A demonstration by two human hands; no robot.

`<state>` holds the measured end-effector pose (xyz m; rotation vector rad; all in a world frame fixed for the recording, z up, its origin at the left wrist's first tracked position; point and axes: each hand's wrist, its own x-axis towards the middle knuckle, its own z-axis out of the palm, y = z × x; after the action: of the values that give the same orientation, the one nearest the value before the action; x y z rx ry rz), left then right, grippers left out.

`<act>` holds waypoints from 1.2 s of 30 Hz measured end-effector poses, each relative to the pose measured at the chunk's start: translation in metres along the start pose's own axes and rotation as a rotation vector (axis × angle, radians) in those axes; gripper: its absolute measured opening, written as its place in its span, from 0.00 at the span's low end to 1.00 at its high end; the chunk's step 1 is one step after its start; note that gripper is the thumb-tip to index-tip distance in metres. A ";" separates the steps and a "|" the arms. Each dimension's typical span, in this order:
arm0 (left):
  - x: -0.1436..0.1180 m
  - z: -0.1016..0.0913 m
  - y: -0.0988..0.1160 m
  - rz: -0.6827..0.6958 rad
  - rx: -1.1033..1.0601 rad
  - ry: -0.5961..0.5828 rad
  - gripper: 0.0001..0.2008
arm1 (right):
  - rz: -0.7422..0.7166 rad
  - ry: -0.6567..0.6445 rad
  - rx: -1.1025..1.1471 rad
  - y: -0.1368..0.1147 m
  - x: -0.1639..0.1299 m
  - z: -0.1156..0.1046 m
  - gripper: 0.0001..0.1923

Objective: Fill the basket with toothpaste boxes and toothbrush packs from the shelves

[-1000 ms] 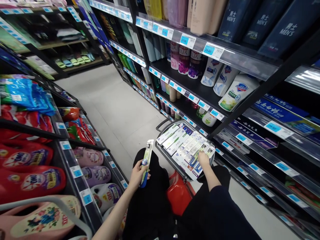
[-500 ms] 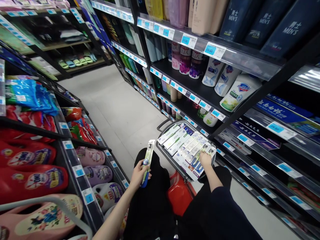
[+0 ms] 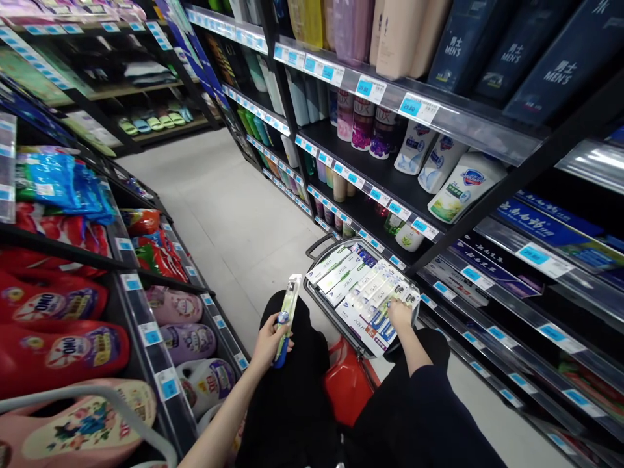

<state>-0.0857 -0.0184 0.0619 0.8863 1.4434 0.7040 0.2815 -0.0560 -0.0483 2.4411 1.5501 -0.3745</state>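
My left hand [image 3: 272, 341], above my left knee, is closed around a toothbrush in a clear blister pack [image 3: 288, 309], held nearly upright with its blue end low. In front of me stands a dark-rimmed shopping basket [image 3: 318, 301], filled flat with toothpaste boxes [image 3: 336, 270] on the left and front. Several white packaged toothbrushes [image 3: 373, 289] lie side by side over its right half. My right hand [image 3: 400, 314] reaches down onto these packs at the basket's right side, fingers curled in. What its fingertips grip is hidden.
Shelves of body wash bottles [image 3: 463, 185] rise beyond the basket, with toothpaste shelves [image 3: 546, 218] at right. Laundry detergent bottles [image 3: 63, 351] line the left shelf. Something red and plastic [image 3: 347, 383] sits between my legs. Pale floor [image 3: 234, 214] runs along the aisle.
The view has shifted slightly. My right hand has shifted a little over the toothbrush packs. My left hand keeps its hold on the packaged toothbrush.
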 end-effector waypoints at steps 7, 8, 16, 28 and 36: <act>-0.001 0.000 0.001 0.002 -0.003 0.004 0.23 | 0.079 0.001 0.037 0.025 -0.004 -0.017 0.18; -0.001 -0.001 0.000 0.003 -0.006 0.001 0.23 | 0.103 -0.018 0.039 0.031 -0.004 -0.019 0.18; 0.001 0.000 -0.002 0.017 -0.008 -0.004 0.24 | 0.032 -0.179 0.061 0.047 -0.012 -0.008 0.19; 0.001 -0.001 -0.004 0.020 0.008 -0.007 0.24 | -0.006 -0.175 0.096 0.038 -0.009 -0.003 0.14; 0.000 0.001 0.003 0.003 0.011 0.023 0.24 | 0.038 -0.149 0.181 0.034 -0.019 -0.006 0.18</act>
<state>-0.0842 -0.0173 0.0640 0.8919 1.4675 0.7116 0.3053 -0.0841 -0.0347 2.5045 1.4637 -0.7006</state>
